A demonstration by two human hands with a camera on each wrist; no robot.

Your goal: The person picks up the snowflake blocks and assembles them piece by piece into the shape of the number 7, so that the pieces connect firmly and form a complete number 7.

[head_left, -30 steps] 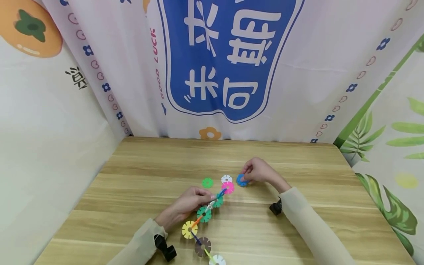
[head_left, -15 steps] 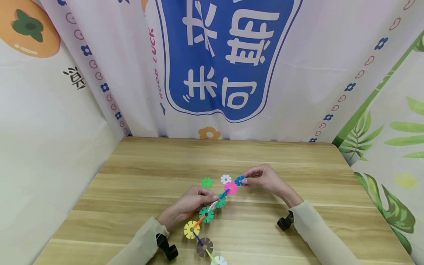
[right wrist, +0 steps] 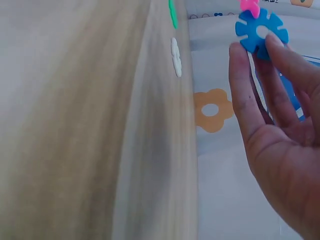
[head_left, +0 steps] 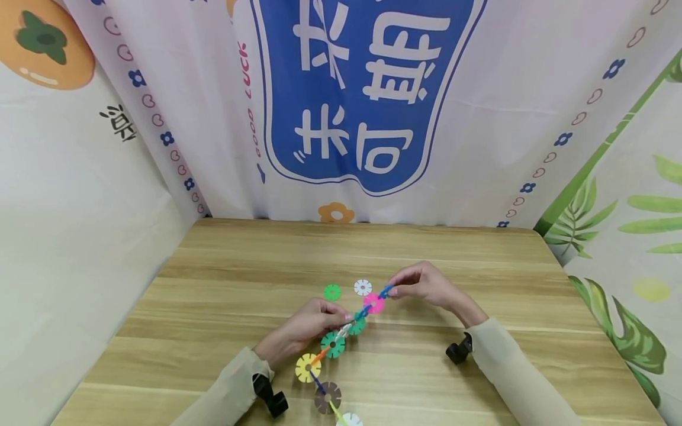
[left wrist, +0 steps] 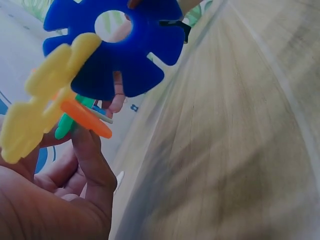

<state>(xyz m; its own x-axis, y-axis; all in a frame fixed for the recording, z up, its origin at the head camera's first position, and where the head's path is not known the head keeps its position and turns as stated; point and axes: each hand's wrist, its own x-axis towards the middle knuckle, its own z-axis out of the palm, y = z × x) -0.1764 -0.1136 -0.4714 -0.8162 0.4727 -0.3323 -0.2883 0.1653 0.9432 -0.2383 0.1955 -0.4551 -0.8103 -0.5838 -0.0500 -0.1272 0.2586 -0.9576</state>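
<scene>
A chain of slotted plastic discs, joined edge to edge, runs diagonally between my hands; yellow, brown and pink discs are among them. My left hand pinches the chain near its upper green disc. At the far end, my right hand holds a light blue disc between thumb and fingers, edge-on in the head view and against the pink disc. How deep the slots engage is too small to tell. A dark blue disc looms close in the left wrist view.
A loose green disc and a loose white disc lie flat on the wooden table just beyond the chain. Printed cloth hangs behind the table. The chain's near end, a white disc, is cut by the frame's lower edge.
My right hand has brought the light blue disc left to the pink disc and turned it from face-on to edge-on. The left hand and chain have shifted slightly right.
</scene>
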